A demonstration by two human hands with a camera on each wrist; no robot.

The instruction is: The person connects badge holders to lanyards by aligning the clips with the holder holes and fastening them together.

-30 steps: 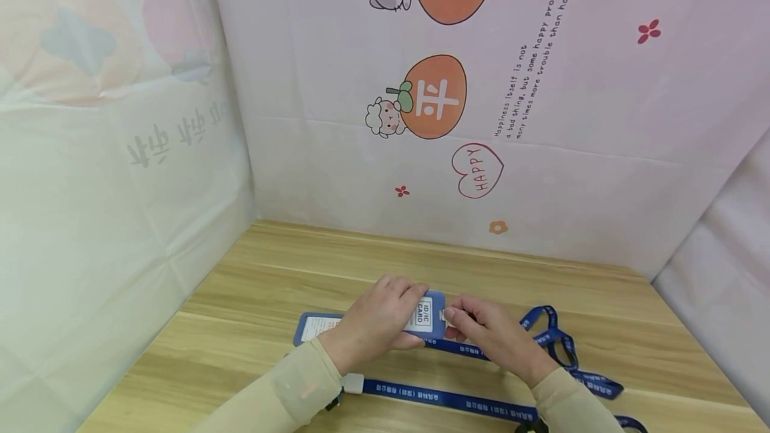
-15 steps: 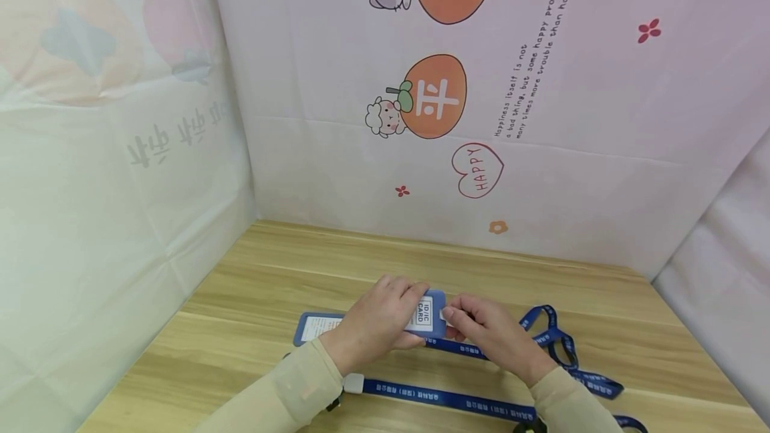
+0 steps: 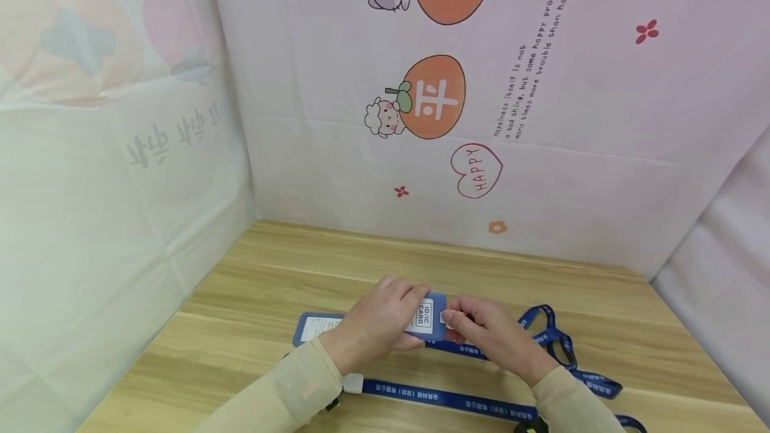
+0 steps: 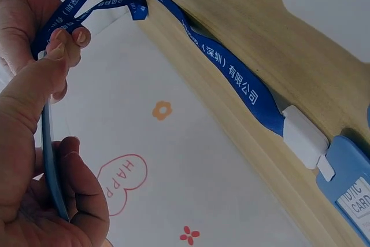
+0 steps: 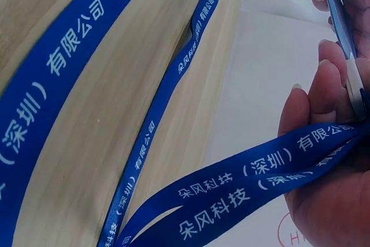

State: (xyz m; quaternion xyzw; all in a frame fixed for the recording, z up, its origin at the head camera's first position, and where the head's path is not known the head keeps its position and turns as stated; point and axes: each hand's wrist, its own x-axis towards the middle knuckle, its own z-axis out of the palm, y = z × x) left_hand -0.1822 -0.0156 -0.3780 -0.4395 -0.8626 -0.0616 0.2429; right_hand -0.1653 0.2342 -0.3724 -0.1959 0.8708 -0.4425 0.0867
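Observation:
My left hand (image 3: 375, 323) grips a blue ID card holder (image 3: 440, 306) with a white card reading "ID/IC CARD", fingers over its top and thumb below. At the holder's right end, my right hand (image 3: 496, 336) pinches the white clip (image 5: 354, 88) of a blue lanyard (image 5: 231, 201) between thumb and fingers. The clip's tip meets the holder's end; whether it is hooked in the slot is hidden. Printed straps run out of the right hand towards the wrist. Behind the left hand, a second blue card holder (image 3: 317, 326) lies on the table, joined to its strap by a white connector (image 4: 305, 137).
On the wooden table (image 3: 289, 259), another blue strap (image 3: 445, 399) with a white connector (image 3: 353, 383) lies nearest me. Looped lanyard straps (image 3: 562, 346) spread to the right. Printed cloth (image 3: 337, 172) walls off the back, with white cloth at both sides.
Both hands keep nearly the same place and grip. My right thumb has edged slightly left, closer to the holder's end, and less of the clip shows.

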